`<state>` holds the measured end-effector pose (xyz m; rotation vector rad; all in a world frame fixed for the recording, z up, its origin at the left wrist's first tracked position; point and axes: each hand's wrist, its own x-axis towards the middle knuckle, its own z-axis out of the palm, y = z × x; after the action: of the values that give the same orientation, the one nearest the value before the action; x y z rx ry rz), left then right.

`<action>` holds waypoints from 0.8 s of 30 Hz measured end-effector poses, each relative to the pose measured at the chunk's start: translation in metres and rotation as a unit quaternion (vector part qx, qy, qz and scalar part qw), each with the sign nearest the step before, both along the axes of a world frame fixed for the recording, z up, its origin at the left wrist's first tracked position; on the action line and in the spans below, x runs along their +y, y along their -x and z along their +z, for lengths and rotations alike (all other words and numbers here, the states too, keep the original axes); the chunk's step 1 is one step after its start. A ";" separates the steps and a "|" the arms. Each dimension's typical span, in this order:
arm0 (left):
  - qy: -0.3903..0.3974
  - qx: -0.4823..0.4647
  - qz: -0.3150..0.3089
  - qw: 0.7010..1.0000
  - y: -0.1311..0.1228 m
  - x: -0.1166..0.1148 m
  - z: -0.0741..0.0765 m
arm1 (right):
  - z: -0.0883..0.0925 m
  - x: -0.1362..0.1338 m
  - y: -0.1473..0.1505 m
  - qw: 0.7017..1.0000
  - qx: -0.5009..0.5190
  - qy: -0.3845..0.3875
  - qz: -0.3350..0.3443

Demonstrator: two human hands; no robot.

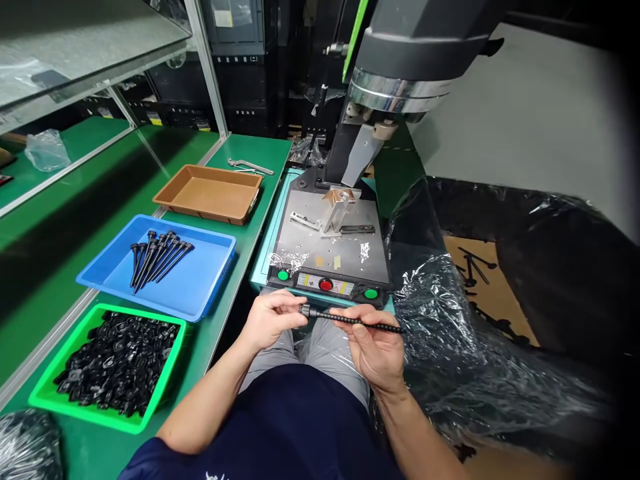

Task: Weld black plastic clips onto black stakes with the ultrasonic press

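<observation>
Above my lap, in front of the machine, I hold a thin black ribbed plastic rod [345, 319] with a thicker head at its left end. My left hand [273, 320] pinches the head between thumb and fingers. Further right, my right hand [375, 343] is closed around the ribbed shaft, and the tip sticks out past its fingers. Similar black rods [157, 260] lie bunched in a blue tray [210, 267] at the left. Nearer me, a green bin [107, 421] is filled with small black plastic parts [120, 360].
Ahead stands a press-like machine [400, 60] above a metal fixture [337, 210]; green buttons [371, 294] flank a red button [326, 285] at its front. A brown tray [215, 190] and wrenches [250, 166] lie on the green table. Right, a plastic-lined box [435, 300] holds black rods.
</observation>
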<state>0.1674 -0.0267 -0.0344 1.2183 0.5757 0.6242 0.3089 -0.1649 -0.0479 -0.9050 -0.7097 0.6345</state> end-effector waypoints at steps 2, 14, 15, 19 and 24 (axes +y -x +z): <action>0.052 -0.004 -0.024 0.998 -0.003 -0.001 -0.001 | 0.002 -0.006 -0.003 1.000 -0.029 -0.002 -0.004; 0.163 -0.002 -0.031 0.986 -0.014 -0.009 -0.002 | 0.010 -0.025 -0.018 0.983 -0.180 -0.019 0.038; 0.159 0.003 -0.039 0.986 -0.013 -0.007 -0.001 | 0.010 -0.027 -0.020 0.978 -0.204 -0.011 0.050; 0.062 0.019 -0.071 0.995 -0.004 0.004 0.005 | 0.005 -0.040 -0.042 0.934 -0.301 0.072 0.176; -0.158 0.082 -0.085 0.980 0.002 0.012 0.012 | 0.007 -0.046 -0.074 0.879 -0.288 0.193 0.327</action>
<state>0.1655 -0.0151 -0.0226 1.6121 0.5145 0.4829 0.3827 -0.2111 -0.0407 -1.2496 -1.4981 1.1540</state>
